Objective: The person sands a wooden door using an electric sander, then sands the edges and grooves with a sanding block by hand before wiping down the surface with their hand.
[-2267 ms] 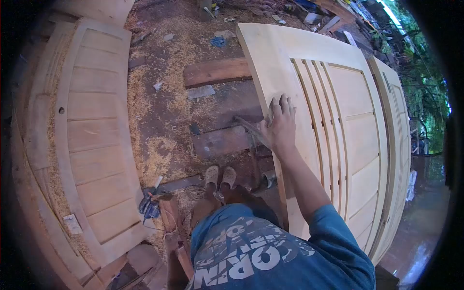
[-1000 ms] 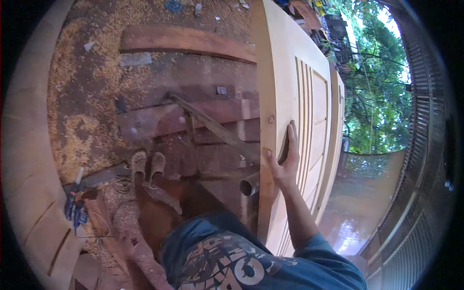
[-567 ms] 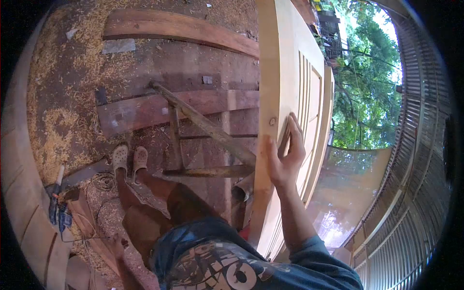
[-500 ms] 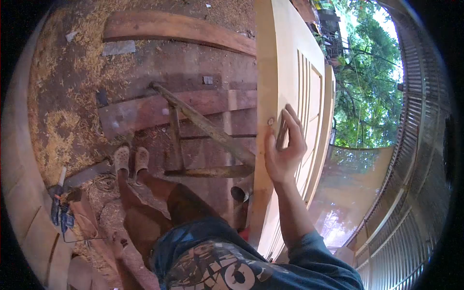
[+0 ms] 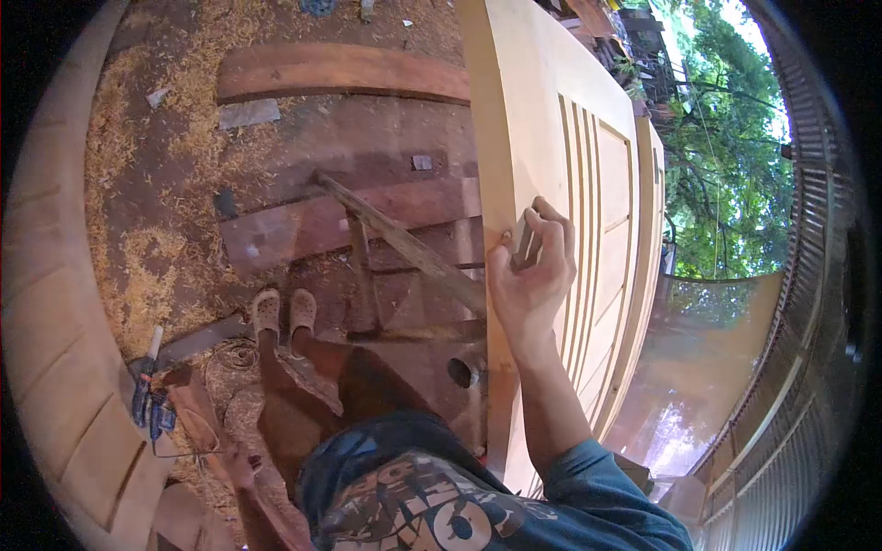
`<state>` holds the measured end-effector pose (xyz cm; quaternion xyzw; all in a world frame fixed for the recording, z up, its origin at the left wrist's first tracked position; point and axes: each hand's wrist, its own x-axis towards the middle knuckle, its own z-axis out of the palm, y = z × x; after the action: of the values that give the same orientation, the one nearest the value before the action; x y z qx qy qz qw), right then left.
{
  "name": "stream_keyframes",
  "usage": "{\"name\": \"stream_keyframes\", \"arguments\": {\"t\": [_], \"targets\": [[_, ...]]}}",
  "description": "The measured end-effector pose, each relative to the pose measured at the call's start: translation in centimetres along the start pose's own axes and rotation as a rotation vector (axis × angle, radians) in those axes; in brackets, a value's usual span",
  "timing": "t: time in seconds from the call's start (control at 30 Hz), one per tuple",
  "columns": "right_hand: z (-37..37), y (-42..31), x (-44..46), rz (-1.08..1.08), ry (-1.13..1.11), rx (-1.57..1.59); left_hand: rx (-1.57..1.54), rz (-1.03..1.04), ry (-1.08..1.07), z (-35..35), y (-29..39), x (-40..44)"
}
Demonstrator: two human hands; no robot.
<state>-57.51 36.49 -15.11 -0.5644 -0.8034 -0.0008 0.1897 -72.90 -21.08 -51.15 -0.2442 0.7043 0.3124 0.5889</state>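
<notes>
My right hand [image 5: 537,271] is at the edge of a pale wooden panelled door [image 5: 542,119]. Its thumb and curled fingers close around a small flat brown-grey block [image 5: 525,241], whose exact kind I cannot make out. The block is by the corner where the door's narrow edge meets its grooved face, close to a small round mark. Whether it touches the wood is not clear. The door stands on edge to the right of my body. I do not see my left hand.
A wooden trestle [image 5: 395,234] stands beside the door, near reddish planks [image 5: 349,73] on the shaving-strewn floor. A corded power tool [image 5: 150,390] lies at left by another pale panelled piece [image 5: 64,303]. Corrugated sheeting [image 5: 808,275] bounds the right.
My right hand's fingers have curled in from a straighter reach along the door face, still around the block. The whole view has shifted slightly, moving the floor items right and down.
</notes>
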Motion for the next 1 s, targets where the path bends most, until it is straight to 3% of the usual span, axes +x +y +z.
{"name": "stream_keyframes", "arguments": {"t": [0.17,0.57,0.77,1.0], "targets": [[0.0,0.5,-0.1,-0.050,0.008,0.023,-0.018,0.038,-0.028,1.5,2.6,-3.1],[-0.2,0.6,0.1,-0.180,0.022,-0.043,0.034,0.104,-0.049,0.4,0.8,-1.5],[-0.1,0.7,0.1,-0.187,0.030,-0.030,-0.032,-0.054,0.074,0.7,-0.4,-0.4],[-0.1,0.7,0.1,-0.175,0.043,-0.063,0.007,0.075,-0.009,1.5,2.1,-3.0]]}}
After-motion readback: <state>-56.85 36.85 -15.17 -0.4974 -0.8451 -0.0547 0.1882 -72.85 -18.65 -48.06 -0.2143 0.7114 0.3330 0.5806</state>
